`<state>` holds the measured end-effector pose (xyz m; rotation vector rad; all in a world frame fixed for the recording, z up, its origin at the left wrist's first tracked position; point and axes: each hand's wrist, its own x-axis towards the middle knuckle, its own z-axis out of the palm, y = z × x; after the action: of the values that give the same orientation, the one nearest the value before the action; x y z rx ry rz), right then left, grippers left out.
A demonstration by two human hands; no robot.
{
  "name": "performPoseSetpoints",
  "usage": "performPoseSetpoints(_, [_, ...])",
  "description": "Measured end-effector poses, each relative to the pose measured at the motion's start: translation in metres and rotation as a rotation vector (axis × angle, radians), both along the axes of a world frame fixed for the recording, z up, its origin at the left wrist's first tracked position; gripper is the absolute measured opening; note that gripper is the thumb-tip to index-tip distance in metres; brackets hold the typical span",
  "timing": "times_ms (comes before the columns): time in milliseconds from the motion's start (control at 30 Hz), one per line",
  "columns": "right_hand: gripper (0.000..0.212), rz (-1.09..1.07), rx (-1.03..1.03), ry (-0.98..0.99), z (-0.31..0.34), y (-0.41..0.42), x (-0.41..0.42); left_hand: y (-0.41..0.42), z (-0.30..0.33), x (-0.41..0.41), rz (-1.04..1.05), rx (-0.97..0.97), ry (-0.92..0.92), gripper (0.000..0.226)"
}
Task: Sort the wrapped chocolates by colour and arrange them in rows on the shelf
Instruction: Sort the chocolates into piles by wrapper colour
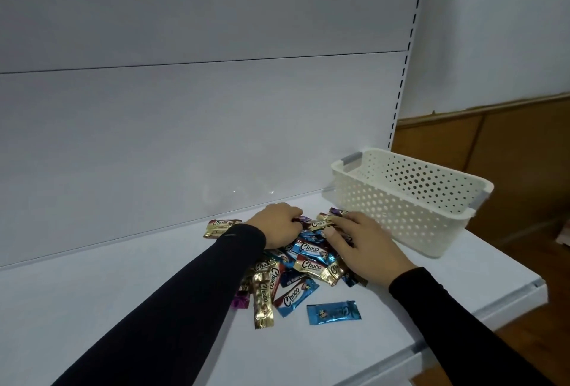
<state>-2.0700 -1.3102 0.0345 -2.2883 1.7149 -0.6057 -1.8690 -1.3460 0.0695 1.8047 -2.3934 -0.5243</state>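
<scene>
A mixed pile of wrapped chocolates (296,262) was seen lying on the white shelf (123,308), approx. in the middle, w/ gold, blue and purple wrappers all jumbled up. Most wrappers were marked "Choco".

The left hand (277,226) was laid on the back of the pile. Its fingers were curled down and a dark-wrapped piece was pinched at the tips; the colour of that piece could not be told for sure. The right hand (359,245) was spread flat over the right side of the pile, fingers fairly straight, pressed on the wrappers and not closed round any of them. A gold chocolate (320,223) was touched by its fingertips, between the two hands. Both arms were covered by dark long sleeves (172,302).

Two gold chocolates (219,228) were laid side by side, just left of the left hand, a bit apart from the pile. One blue chocolate (333,312) was laid alone at the front, near the pile but not touching it. A purple chocolate (240,300) was partly hidden under the left sleeve, beside a long gold chocolate (263,302).

A white plastic basket (410,200) w/ round holes and grey handles was stood on the shelf to the right, near the right hand. Nothing could be seen inside it. Behind was the white back panel (185,123), w/ a slotted upright (404,71) at its right edge. Brown wood panelling (509,163) was seen far right.
</scene>
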Motion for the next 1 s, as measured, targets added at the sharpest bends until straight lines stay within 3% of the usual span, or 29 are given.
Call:
performPoseSetpoints(133, [0.084, -0.009, 0.093, 0.037, -0.003, -0.012, 0.005, 0.003, -0.002, 0.009, -0.004, -0.079, 0.062, 0.027])
performPoseSetpoints(267, [0.076, -0.01, 0.152, 0.111, -0.001, -0.022, 0.013, 0.008, 0.0, 0.016, 0.005, -0.124, 0.079, 0.029])
performPoseSetpoints(400, [0.088, -0.006, 0.145, 0.133, -0.005, -0.023, 0.014, 0.017, 0.001, 0.024, 0.042, -0.138, 0.133, 0.033])
performPoseSetpoints(667, [0.068, 0.132, 0.138, 0.127, 0.004, 0.003, 0.027, 0.027, 0.0, 0.042, 0.121, -0.226, 0.151, 0.031])
performPoseSetpoints(833, [0.046, 0.057, 0.027, -0.123, 0.017, -0.008, 0.02, 0.027, 0.004, 0.044, 0.134, -0.265, 0.233, 0.028])
performPoseSetpoints(1000, [0.028, -0.107, 0.031, 0.094, 0.013, -0.04, 0.023, 0.024, 0.007, 0.038, 0.171, -0.315, 0.326, 0.022])
